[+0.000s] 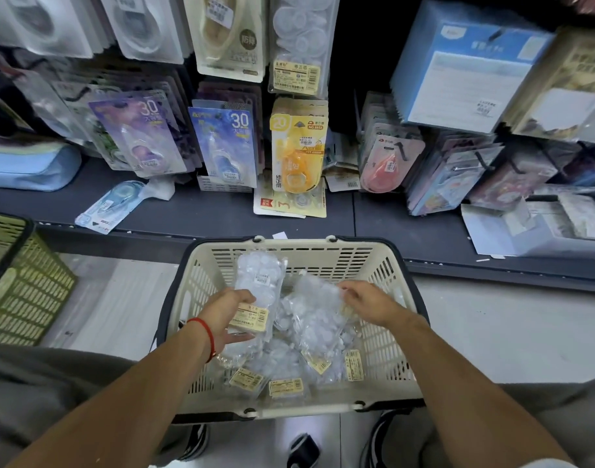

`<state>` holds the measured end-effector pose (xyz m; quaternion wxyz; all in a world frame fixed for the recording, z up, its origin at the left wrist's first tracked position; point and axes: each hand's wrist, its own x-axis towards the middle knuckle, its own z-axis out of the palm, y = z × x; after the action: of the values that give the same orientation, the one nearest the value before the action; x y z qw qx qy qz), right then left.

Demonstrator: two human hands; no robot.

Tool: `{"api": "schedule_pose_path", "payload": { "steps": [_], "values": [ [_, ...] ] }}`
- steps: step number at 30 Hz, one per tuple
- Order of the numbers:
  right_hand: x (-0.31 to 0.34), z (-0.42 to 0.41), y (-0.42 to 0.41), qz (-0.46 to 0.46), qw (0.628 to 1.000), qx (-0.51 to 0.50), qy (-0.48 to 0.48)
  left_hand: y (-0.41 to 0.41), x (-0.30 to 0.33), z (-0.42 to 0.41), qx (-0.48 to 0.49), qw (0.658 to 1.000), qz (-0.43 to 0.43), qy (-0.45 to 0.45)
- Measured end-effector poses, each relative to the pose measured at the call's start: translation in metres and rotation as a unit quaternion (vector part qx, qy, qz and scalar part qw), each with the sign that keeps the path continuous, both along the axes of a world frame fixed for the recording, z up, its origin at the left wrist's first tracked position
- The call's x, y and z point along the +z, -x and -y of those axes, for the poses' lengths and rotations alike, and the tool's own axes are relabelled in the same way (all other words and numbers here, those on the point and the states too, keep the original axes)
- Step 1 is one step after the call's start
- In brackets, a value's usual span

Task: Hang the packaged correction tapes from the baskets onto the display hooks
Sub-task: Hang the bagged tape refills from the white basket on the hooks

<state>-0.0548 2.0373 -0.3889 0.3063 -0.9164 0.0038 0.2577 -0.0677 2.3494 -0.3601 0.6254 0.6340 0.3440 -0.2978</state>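
Note:
A cream plastic basket point(387, 275) stands on the floor before me, filled with several clear packs of correction tapes point(282, 363) bearing yellow labels. My left hand point(226, 315) grips one clear pack point(260, 282) by its labelled lower end, lifted upright over the pile. My right hand point(367, 300) pinches the top of another clear pack point(314, 315) that lies on the heap. Above, the same kind of pack point(297, 38) hangs on a display hook among other correction tapes.
A green basket point(22, 285) sits at the left on the floor. The dark shelf point(194, 214) carries loose packs, a blue pouch point(29, 167) and hanging rows of purple, blue, yellow and pink tape packs. Boxes point(464, 69) crowd the right side.

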Motion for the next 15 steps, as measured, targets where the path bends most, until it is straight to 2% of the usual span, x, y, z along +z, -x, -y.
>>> {"api": "schedule_pose_path", "payload": {
  "steps": [3, 5, 9, 13, 15],
  "values": [
    [0.030, 0.006, -0.009, -0.027, 0.995, -0.054, -0.081, 0.000, 0.001, -0.001, 0.028, 0.999, 0.016, -0.016],
    [0.049, 0.012, -0.009, -0.056, 0.989, -0.051, -0.130, 0.001, 0.003, 0.002, 0.027, 0.999, 0.032, -0.032],
    [0.078, 0.007, -0.013, -0.013, 0.978, -0.055, -0.201, 0.001, 0.011, 0.007, 0.033, 0.997, 0.050, -0.038],
    [0.079, -0.023, -0.008, -0.033, 0.926, -0.141, -0.348, 0.009, 0.019, 0.021, 0.079, 0.997, 0.026, 0.006],
    [0.068, -0.045, 0.001, -0.047, 0.905, -0.176, -0.384, 0.018, 0.022, 0.037, 0.114, 0.992, 0.016, 0.044]
  ]
}}
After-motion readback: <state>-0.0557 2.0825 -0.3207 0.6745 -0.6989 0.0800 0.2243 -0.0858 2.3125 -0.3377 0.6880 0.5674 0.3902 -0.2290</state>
